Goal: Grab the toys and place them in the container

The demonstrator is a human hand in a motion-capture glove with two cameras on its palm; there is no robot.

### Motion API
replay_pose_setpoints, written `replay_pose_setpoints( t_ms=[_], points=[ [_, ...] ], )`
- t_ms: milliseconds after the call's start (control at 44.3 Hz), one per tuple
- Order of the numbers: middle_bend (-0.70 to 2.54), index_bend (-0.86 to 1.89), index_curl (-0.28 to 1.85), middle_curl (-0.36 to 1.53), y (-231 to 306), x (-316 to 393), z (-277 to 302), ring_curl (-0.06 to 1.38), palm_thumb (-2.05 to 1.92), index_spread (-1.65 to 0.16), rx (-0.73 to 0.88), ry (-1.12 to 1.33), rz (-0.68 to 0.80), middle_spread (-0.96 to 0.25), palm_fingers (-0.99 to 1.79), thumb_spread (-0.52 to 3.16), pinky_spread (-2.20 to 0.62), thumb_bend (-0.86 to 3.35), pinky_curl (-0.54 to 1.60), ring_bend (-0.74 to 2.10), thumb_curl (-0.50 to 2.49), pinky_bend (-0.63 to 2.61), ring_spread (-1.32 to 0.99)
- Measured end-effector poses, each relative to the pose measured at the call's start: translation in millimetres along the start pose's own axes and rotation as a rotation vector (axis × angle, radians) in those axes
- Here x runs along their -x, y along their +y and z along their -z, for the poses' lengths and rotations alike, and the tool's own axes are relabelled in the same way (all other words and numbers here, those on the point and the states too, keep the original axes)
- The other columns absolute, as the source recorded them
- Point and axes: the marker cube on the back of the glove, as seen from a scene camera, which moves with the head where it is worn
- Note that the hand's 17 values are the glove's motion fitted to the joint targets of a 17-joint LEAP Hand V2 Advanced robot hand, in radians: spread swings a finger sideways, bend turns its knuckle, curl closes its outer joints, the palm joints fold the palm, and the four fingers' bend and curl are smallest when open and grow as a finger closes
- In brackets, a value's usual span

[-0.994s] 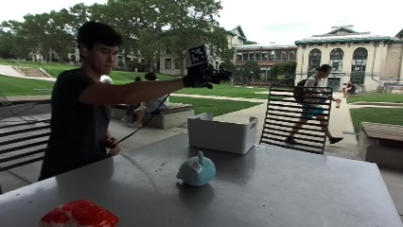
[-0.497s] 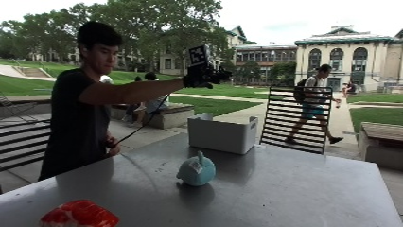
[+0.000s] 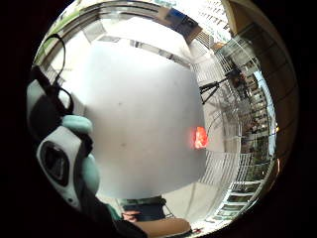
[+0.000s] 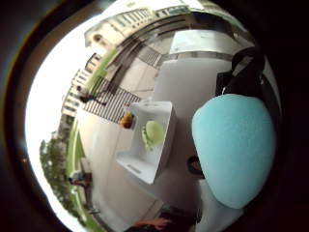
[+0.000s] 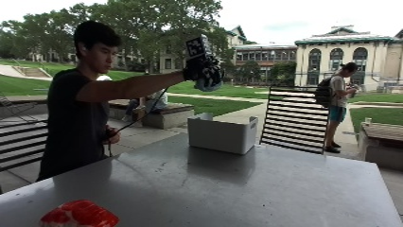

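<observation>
Outdoor patio setup here, lawn and campus-type buildings behind, with a big grey table (image 5: 264,189) taking up most of the outside view. A white container (image 5: 222,134) sits toward the far edge of it.

The person has the gloved right hand (image 5: 203,72) raised high, roughly above the container, and it's wrapped around a light blue plush toy (image 4: 235,147). In the thumb-side palm view the toy fills a big chunk of the picture right against the palm, and the open container is below it. The little-finger-side view shows more of the same toy, with what looks like a white and dark patch on it, tucked against the hand.

Progress-wise: I'd say about a third done. There's already a green toy (image 4: 152,132) lying inside the container. The blue one is in the air and not dropped in yet, so that's the step in hand. Still left is a red toy (image 5: 80,215) sitting on the table at the near edge, well apart from the container.

Something small and orange shows just beside the container in the thumb-side view, can't tell what it is or whether it's even on the table.
</observation>
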Motion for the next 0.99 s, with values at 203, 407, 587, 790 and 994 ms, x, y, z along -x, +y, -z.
replay_pose_setpoints(
  t_ms=[203,407,587,790,994],
  points=[
    [0.61,0.38,0.55,0.65,15,105,10,0.5,0.68,-0.34,0.007,-0.132,0.178,-0.44,1.07,0.46,-0.44,0.18,0.43,1.11,0.87,1.0,-0.41],
    [0.56,0.34,0.59,0.68,21,117,-31,0.5,0.68,-0.35,0.058,-0.137,0.227,-0.46,1.05,0.45,-0.45,0.15,0.43,1.09,0.91,0.99,-0.41],
    [0.52,0.27,0.63,0.69,32,139,-62,0.49,0.68,-0.37,0.131,-0.087,0.227,-0.47,1.02,0.47,-0.45,0.13,0.43,1.06,0.94,0.99,-0.42],
    [0.25,0.04,0.58,0.65,46,139,-81,0.49,0.42,-0.37,0.275,-0.088,0.36,-0.38,0.36,0.8,-0.38,-0.02,0.49,0.97,0.86,1.19,-0.36],
    [0.14,0.06,0.43,0.54,39,116,-70,0.35,-0.06,-0.34,0.202,-0.074,0.28,-0.13,-0.2,0.95,-0.15,-0.11,0.5,0.58,0.61,1.42,-0.14]
  ],
)
